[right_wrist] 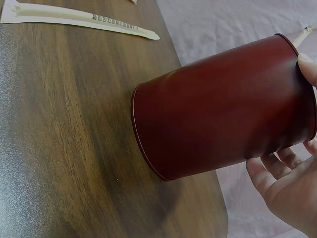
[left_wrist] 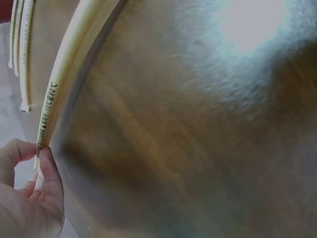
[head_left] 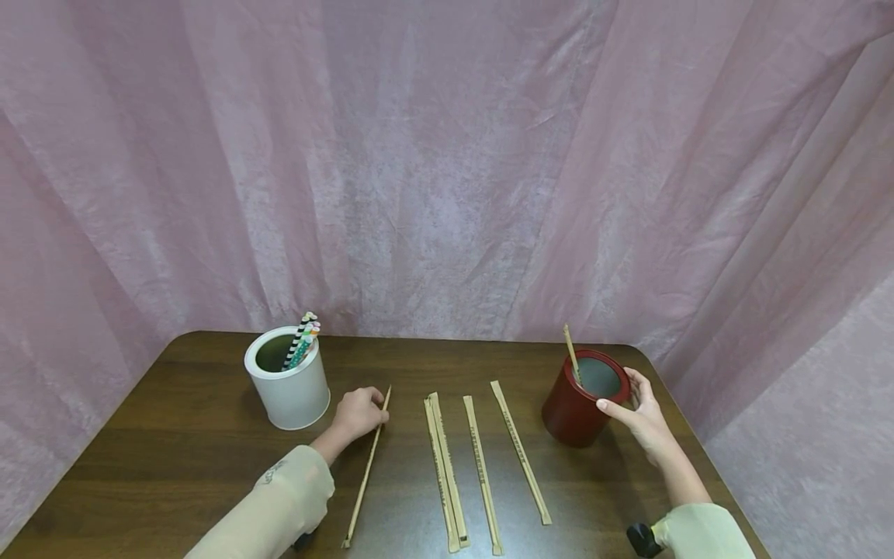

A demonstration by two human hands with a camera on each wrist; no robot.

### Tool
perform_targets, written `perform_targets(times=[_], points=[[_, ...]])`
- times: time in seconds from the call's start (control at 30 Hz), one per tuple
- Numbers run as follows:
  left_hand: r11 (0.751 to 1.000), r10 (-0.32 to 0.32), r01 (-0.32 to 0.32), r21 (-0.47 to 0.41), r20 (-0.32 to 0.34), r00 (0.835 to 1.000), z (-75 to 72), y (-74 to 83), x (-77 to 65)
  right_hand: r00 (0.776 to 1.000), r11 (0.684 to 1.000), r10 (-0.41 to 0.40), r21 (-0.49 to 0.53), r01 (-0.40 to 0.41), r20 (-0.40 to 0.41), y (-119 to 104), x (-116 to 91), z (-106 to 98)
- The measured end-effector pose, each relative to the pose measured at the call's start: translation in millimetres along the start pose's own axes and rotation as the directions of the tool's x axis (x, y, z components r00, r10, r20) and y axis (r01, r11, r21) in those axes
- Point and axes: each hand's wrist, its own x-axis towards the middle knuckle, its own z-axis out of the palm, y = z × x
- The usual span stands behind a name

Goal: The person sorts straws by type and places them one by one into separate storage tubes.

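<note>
My left hand (head_left: 359,411) pinches a paper-wrapped straw (head_left: 369,473) near its far end, between thumb and fingers. Print on the wrapper (left_wrist: 48,106) shows close up in the left wrist view, where the straw runs up from the fingertips. My right hand (head_left: 644,415) holds a dark red can (head_left: 573,411) from its right side. The thumb (right_wrist: 308,69) lies at the rim and the other fingers are spread along the wall. One wrapped straw (head_left: 572,353) leans inside the red can, its top sticking out above the rim.
Several wrapped straws (head_left: 482,473) lie lengthwise on the brown table (head_left: 174,466) between the hands, two of them side by side. A white can (head_left: 293,400) with patterned straws (head_left: 302,341) stands at the back left. Behind the table hangs a pink curtain (head_left: 447,171).
</note>
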Motion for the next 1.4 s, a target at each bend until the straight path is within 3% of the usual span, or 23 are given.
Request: perform_targets(times=[0.2,0.37,0.73,0.9,1.17,1.4], points=[[0.996,-0.011,0.013,-0.090,0.024,1.000,-9.1,11.7,4.2,1.000,1.000,-0.017,-0.001,0.017,-0.012,3.9,0.8,0.1],[0.978,-0.008,0.016,-0.208,0.038,0.999,-18.2,26.3,5.1,1.000,1.000,-0.023,0.005,0.023,-0.016,5.4,1.1,0.8],[0.882,-0.015,0.060,-0.467,0.101,0.995,-34.2,55.0,4.0,1.000,1.000,-0.011,0.015,0.011,0.001,3.8,1.6,-0.3],[0.849,-0.009,0.081,-0.522,0.139,0.990,-39.8,68.4,5.4,1.000,1.000,-0.017,0.016,0.017,0.002,4.1,1.9,-0.3],[0.826,0.012,0.084,-0.557,0.167,0.986,-51.0,96.2,9.9,1.000,1.000,-0.016,-0.002,0.016,-0.002,3.4,1.2,0.1],[0.786,0.040,0.095,-0.611,0.204,0.978,-57.7,124.7,13.8,1.000,1.000,-0.017,-0.007,0.017,-0.011,2.9,2.0,0.1]])
